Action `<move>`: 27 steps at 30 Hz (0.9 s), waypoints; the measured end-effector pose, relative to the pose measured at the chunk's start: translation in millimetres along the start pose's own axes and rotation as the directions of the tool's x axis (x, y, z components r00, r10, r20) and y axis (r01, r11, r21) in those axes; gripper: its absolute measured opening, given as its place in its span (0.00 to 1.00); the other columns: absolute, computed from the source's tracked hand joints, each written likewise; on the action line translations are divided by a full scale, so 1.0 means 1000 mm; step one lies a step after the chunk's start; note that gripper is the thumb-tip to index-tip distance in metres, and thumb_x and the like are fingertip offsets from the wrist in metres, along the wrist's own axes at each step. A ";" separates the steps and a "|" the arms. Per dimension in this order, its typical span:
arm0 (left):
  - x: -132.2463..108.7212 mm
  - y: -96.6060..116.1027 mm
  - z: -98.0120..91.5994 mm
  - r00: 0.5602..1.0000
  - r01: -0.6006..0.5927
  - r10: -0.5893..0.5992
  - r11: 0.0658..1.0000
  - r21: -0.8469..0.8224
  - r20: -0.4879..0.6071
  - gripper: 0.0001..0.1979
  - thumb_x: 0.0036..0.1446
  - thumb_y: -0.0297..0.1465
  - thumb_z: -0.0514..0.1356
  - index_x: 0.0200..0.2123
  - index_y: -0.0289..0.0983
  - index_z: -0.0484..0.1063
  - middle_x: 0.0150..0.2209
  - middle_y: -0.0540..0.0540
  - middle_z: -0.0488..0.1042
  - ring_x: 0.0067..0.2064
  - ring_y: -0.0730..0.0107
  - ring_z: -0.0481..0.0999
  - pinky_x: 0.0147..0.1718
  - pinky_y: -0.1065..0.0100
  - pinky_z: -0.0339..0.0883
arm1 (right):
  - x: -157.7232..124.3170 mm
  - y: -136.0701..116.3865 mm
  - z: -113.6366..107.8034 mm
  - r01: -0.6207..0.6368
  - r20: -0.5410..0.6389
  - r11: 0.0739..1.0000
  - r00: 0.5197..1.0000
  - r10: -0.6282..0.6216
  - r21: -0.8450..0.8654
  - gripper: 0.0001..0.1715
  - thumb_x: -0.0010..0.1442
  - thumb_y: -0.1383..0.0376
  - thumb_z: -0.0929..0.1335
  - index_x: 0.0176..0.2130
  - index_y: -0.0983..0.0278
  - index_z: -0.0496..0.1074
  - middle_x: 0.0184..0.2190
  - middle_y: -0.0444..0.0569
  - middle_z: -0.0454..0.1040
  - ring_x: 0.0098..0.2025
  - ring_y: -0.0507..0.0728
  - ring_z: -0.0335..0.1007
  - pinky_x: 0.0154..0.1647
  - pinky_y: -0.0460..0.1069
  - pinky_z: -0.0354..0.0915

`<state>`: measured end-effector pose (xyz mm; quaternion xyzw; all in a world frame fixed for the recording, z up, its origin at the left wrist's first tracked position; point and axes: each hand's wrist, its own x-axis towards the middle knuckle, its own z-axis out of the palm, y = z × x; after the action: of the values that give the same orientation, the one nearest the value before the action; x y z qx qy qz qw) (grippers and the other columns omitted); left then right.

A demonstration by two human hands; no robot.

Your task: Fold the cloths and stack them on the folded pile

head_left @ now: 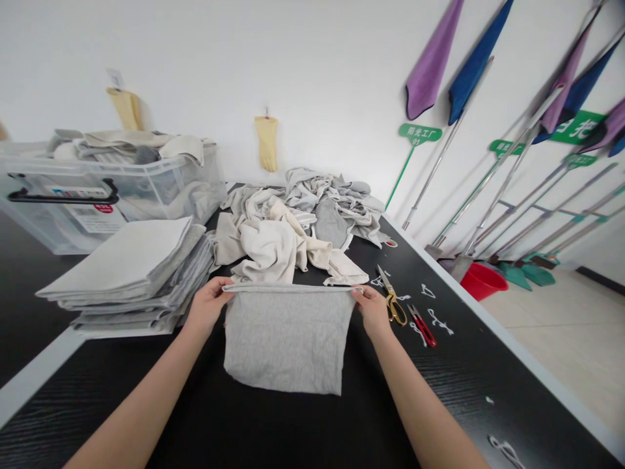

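Observation:
A piece of grey cloth (288, 342) is stretched between my two hands over the black table. My left hand (209, 303) pinches its far left corner, beside a stack of folded cloths (122, 260). The far right corner is pinched in my right hand (374, 306), close to gold-handled scissors (393, 301). A rolled or hemmed edge runs straight from one hand to the other, and the cloth's near part spreads toward me. Just beyond lies a loose heap of cream and grey cloths (273, 241).
Red thread snips (422, 327) and white scraps (439, 322) lie on the table (469, 391) at right. A clear plastic bin (161, 189) filled with cloths stands back left. Yellow gloves (266, 144) hang on the wall; mops, dustpans and a red bucket (483, 281) are at right.

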<state>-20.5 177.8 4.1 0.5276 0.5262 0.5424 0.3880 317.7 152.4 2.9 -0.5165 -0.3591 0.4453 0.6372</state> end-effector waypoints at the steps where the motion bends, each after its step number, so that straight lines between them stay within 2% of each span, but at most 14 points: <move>1: -0.001 0.006 0.000 1.000 -0.004 0.004 1.000 -0.031 -0.004 0.08 0.40 0.31 0.58 0.26 0.35 0.64 0.20 0.56 0.63 0.21 0.80 0.61 0.21 0.77 0.54 | -0.002 -0.004 0.002 0.008 -0.001 1.000 1.000 -0.008 0.006 0.10 0.38 0.65 0.69 0.25 0.66 0.68 0.20 0.42 0.66 0.22 0.49 0.59 0.22 0.45 0.57; 4: -0.005 0.025 -0.002 1.000 -0.008 0.009 0.992 -0.122 0.005 0.07 0.42 0.31 0.58 0.26 0.36 0.63 0.18 0.57 0.60 0.19 0.82 0.58 0.18 0.79 0.51 | -0.008 -0.021 0.007 0.049 0.010 0.998 0.999 -0.050 0.030 0.09 0.40 0.63 0.69 0.24 0.64 0.67 0.19 0.40 0.65 0.21 0.48 0.58 0.21 0.44 0.56; 8: -0.011 0.054 -0.011 1.000 -0.011 0.011 0.996 -0.093 -0.003 0.10 0.37 0.30 0.61 0.28 0.35 0.67 0.22 0.53 0.68 0.25 0.77 0.65 0.24 0.77 0.57 | -0.019 -0.056 0.006 0.179 0.027 0.984 0.984 -0.179 -0.008 0.08 0.40 0.63 0.69 0.25 0.64 0.68 0.18 0.39 0.63 0.20 0.47 0.55 0.19 0.42 0.52; 12: -0.025 0.084 -0.025 0.994 0.037 -0.020 0.987 -0.156 0.109 0.12 0.33 0.29 0.63 0.27 0.35 0.68 0.24 0.51 0.70 0.26 0.74 0.67 0.25 0.74 0.60 | -0.037 -0.092 -0.005 0.260 0.119 0.964 0.960 -0.252 -0.057 0.08 0.39 0.63 0.70 0.23 0.64 0.68 0.17 0.40 0.63 0.19 0.47 0.55 0.18 0.43 0.51; 14: -0.036 0.099 -0.032 0.998 -0.006 0.015 0.987 -0.161 0.056 0.12 0.32 0.28 0.63 0.26 0.36 0.69 0.22 0.52 0.69 0.25 0.75 0.67 0.23 0.75 0.60 | -0.050 -0.107 -0.012 0.320 0.122 0.942 0.944 -0.308 -0.101 0.09 0.38 0.65 0.71 0.24 0.63 0.69 0.19 0.42 0.65 0.21 0.48 0.57 0.19 0.44 0.53; 16: -0.049 0.112 -0.039 0.999 -0.035 0.032 0.982 -0.185 -0.016 0.12 0.29 0.28 0.64 0.24 0.36 0.68 0.21 0.53 0.69 0.23 0.75 0.66 0.20 0.76 0.59 | -0.064 -0.122 -0.019 0.415 0.142 0.904 0.905 -0.400 -0.100 0.10 0.36 0.65 0.72 0.24 0.62 0.70 0.21 0.43 0.67 0.22 0.50 0.59 0.19 0.44 0.54; 18: -0.063 0.126 -0.045 1.000 -0.003 -0.002 0.965 -0.263 -0.016 0.12 0.27 0.29 0.63 0.23 0.37 0.67 0.18 0.54 0.67 0.19 0.76 0.65 0.15 0.76 0.57 | -0.078 -0.136 -0.024 0.475 0.181 0.880 0.867 -0.465 -0.016 0.10 0.35 0.64 0.73 0.23 0.61 0.70 0.21 0.44 0.66 0.23 0.50 0.60 0.18 0.44 0.54; 20: -0.072 0.137 -0.048 0.999 0.042 -0.047 0.944 -0.327 -0.008 0.15 0.26 0.29 0.62 0.24 0.39 0.66 0.16 0.56 0.65 0.15 0.78 0.62 0.11 0.77 0.53 | -0.087 -0.147 -0.028 0.471 0.196 0.881 0.860 -0.471 0.053 0.10 0.35 0.63 0.73 0.23 0.60 0.70 0.21 0.43 0.66 0.21 0.50 0.60 0.16 0.44 0.53; 22: -0.073 0.140 -0.046 0.996 0.089 -0.089 0.935 -0.344 0.016 0.19 0.26 0.29 0.63 0.29 0.40 0.66 0.17 0.57 0.65 0.15 0.78 0.62 0.12 0.77 0.54 | -0.086 -0.148 -0.027 0.396 0.214 0.917 0.893 -0.396 0.041 0.11 0.35 0.63 0.72 0.25 0.60 0.70 0.20 0.43 0.66 0.19 0.48 0.58 0.15 0.43 0.51; 24: -0.066 0.130 -0.040 0.985 0.166 -0.143 0.934 -0.316 0.093 0.23 0.29 0.31 0.63 0.35 0.41 0.65 0.19 0.55 0.67 0.17 0.75 0.66 0.16 0.74 0.58 | -0.073 -0.134 -0.022 0.287 0.241 0.957 0.933 -0.268 -0.046 0.12 0.37 0.63 0.72 0.26 0.61 0.70 0.19 0.42 0.65 0.18 0.48 0.57 0.15 0.43 0.51; 27: -0.045 0.085 -0.028 0.942 0.286 -0.236 0.936 -0.205 0.238 0.25 0.34 0.33 0.62 0.39 0.38 0.62 0.23 0.51 0.70 0.23 0.72 0.69 0.23 0.71 0.62 | -0.044 -0.088 -0.012 0.169 0.242 0.948 0.965 -0.102 -0.271 0.11 0.39 0.63 0.70 0.27 0.63 0.70 0.18 0.42 0.65 0.18 0.48 0.58 0.18 0.44 0.53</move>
<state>-29.6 116.9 83.1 0.4569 0.4798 0.4859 0.5700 330.5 101.2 86.3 -0.5242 -0.5250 0.3986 0.5393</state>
